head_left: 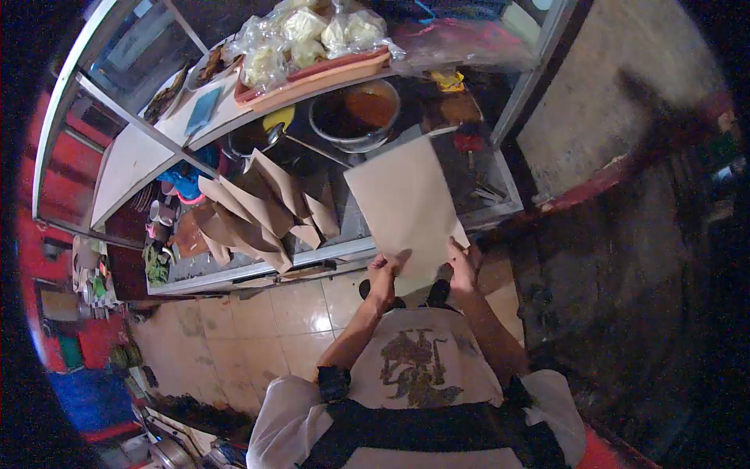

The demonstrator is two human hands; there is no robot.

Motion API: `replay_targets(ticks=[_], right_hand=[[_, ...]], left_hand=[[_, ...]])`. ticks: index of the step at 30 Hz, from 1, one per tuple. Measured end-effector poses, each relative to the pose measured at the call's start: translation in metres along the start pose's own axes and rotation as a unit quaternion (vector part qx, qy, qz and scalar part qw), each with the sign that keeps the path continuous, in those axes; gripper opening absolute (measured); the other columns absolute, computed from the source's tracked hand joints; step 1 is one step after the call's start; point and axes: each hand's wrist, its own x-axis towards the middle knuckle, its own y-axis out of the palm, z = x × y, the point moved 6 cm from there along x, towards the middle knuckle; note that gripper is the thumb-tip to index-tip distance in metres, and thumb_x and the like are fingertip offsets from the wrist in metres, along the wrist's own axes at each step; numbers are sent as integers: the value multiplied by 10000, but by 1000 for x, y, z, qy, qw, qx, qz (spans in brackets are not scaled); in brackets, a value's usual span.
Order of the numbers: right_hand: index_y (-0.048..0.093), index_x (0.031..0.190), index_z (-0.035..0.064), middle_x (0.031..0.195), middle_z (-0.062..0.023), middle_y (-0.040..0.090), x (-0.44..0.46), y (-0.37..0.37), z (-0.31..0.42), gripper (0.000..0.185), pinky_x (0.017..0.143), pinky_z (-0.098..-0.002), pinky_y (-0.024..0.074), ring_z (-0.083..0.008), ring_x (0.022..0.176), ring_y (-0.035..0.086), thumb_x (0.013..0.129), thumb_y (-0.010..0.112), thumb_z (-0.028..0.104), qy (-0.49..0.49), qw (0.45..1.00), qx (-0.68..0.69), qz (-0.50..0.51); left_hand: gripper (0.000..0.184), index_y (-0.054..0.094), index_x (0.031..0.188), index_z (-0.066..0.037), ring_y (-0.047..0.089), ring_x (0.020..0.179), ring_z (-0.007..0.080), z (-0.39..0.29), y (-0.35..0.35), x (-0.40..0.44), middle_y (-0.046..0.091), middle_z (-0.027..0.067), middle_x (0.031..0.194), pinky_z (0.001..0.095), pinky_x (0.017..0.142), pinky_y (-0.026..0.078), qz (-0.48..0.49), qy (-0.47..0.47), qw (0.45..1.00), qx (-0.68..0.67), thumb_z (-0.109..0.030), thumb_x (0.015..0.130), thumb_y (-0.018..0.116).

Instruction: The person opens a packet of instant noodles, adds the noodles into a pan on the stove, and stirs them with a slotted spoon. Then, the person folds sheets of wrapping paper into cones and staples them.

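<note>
A flat sheet of brown wrapping paper (406, 203) is held up in front of me, its far end over the counter. My left hand (383, 275) pinches the near left corner, fingers closed on it. On the near right edge, my right hand (464, 266) grips the same sheet, thumb on top. Left of the sheet, several folded brown papers (262, 199) stand and lean on the counter's front edge. Beyond them a ladle (312, 148) slants out from beside a large pot of reddish-brown sauce (363, 109).
A metal-framed display case (125, 109) surrounds the counter. On its shelf a pink tray (320, 82) carries several plastic bags of pale food (305, 35). Cups (162, 211) stand at the counter's left end. A rough wall (625, 102) rises at right; tiled floor (258, 328) lies below.
</note>
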Motion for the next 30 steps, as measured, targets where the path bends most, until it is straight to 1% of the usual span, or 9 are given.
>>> replay_targets(ticks=[3, 6, 8, 11, 17, 18, 20, 23, 30], right_hand=[[591, 721, 43, 611, 37, 479, 62, -77, -49, 195, 483, -250, 354, -77, 563, 442, 678, 737, 164, -252, 942, -222, -29], [571, 745, -17, 674, -17, 551, 25, -55, -33, 140, 506, -238, 401, -42, 631, 478, 760, 666, 85, -306, 894, -325, -39], [584, 798, -66, 731, -68, 593, -13, -24, -6, 170, 517, -249, 422, -88, 601, 517, 769, 653, 86, -345, 893, -289, -19], [597, 904, -59, 919, -154, 616, -50, 13, 0, 187, 812, -378, 436, -309, 823, 582, 790, 602, 90, -507, 719, -437, 189], [470, 1164, -18, 1089, -143, 558, -78, 31, -7, 333, 963, -366, 326, -314, 995, 533, 876, 489, 146, -575, 510, -564, 303], [470, 1164, -18, 1089, -143, 558, -73, 27, -21, 333, 963, -366, 326, -314, 995, 533, 876, 489, 146, -575, 510, -562, 304], [484, 1137, -16, 1121, -104, 534, -37, 3, -43, 295, 948, -338, 335, -243, 1014, 522, 882, 479, 133, -383, 827, -343, 226], [495, 1101, -1, 1090, -63, 533, -18, -13, -74, 247, 897, -286, 367, -172, 996, 512, 870, 466, 80, -128, 980, -145, 53], [500, 1053, 31, 997, -40, 549, -13, 14, -83, 196, 776, -253, 433, -127, 872, 526, 865, 464, 70, 121, 967, 89, 207]], left_hand=[[357, 476, 1148, -73, 499, 1022, 237, 0, 15, -4, 509, 95, 1143, 396, 911, 379, 48, 62, 985, -151, -280, 856, 462], [365, 483, 1096, -72, 510, 872, 252, -14, 40, -38, 528, 96, 1058, 371, 760, 435, -44, -166, 971, -167, -301, 833, 376], [445, 420, 1198, -7, 452, 1102, 277, 4, 43, -20, 486, 125, 1177, 425, 955, 347, 98, -99, 944, -299, -319, 886, 369], [495, 406, 1205, 5, 453, 1098, 282, 11, 41, -12, 468, 134, 1195, 433, 949, 351, 129, -92, 944, -289, -383, 903, 343], [543, 342, 1243, -55, 461, 1093, 258, -29, 56, -34, 486, 121, 1170, 418, 916, 371, 194, -130, 913, -335, -464, 890, 394], [543, 342, 1243, -55, 461, 1093, 258, -29, 57, -36, 486, 121, 1170, 418, 916, 371, 193, -129, 913, -336, -464, 890, 394], [493, 344, 1214, -79, 478, 1067, 236, -34, 45, -32, 524, 99, 1094, 397, 889, 385, 57, 2, 976, -208, -358, 856, 536], [350, 439, 1080, -56, 521, 896, 197, -34, 36, -19, 541, 69, 960, 337, 771, 430, -31, 80, 976, -201, -198, 816, 619], [456, 402, 1168, -12, 529, 904, 175, -56, 45, -24, 580, 132, 1050, 317, 765, 453, 2, 101, 967, -235, -126, 790, 629]])
